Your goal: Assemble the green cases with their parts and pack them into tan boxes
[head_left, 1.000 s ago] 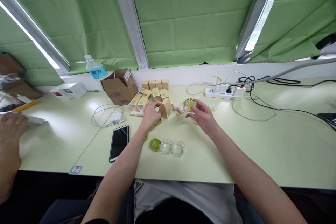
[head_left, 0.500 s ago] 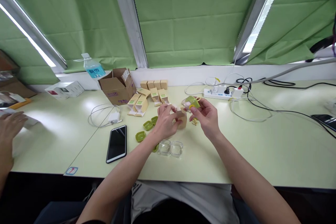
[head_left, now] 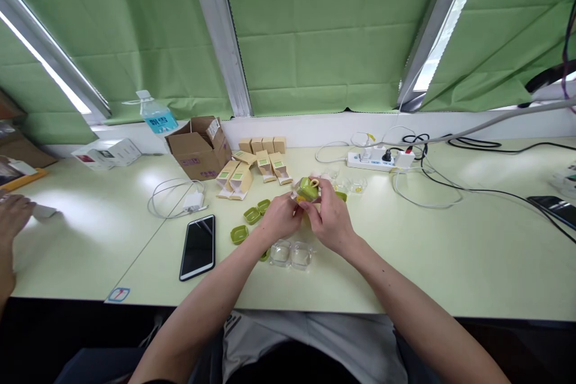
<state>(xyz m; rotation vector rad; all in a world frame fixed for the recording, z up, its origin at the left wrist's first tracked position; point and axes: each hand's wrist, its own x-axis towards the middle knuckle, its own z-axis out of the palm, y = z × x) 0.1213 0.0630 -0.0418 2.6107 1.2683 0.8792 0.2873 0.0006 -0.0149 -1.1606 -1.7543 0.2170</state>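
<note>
A small green and clear container [head_left: 308, 188] with a pale ring is between my hands above the table. My right hand [head_left: 330, 216] is closed on its right side. My left hand [head_left: 283, 216] is closed against its lower left; a small box it held is now hidden behind the fingers or out of sight. Several green trays [head_left: 239, 234] lie left of my left hand, and two clear cups [head_left: 301, 255] stand in front of my hands. More clear pieces [head_left: 357, 184] lie behind my right hand.
Small tan boxes [head_left: 242, 179] stand at the back beside an open cardboard box [head_left: 200, 153]. A phone [head_left: 198, 247] and white charger [head_left: 193, 201] lie left. A power strip [head_left: 375, 160] with cables is back right. Another person's hand [head_left: 13, 216] is at far left.
My right hand has moved left and slightly down with the container, meeting my left hand. The small tan box in my left hand no longer shows. Clear pieces behind have come into sight.
</note>
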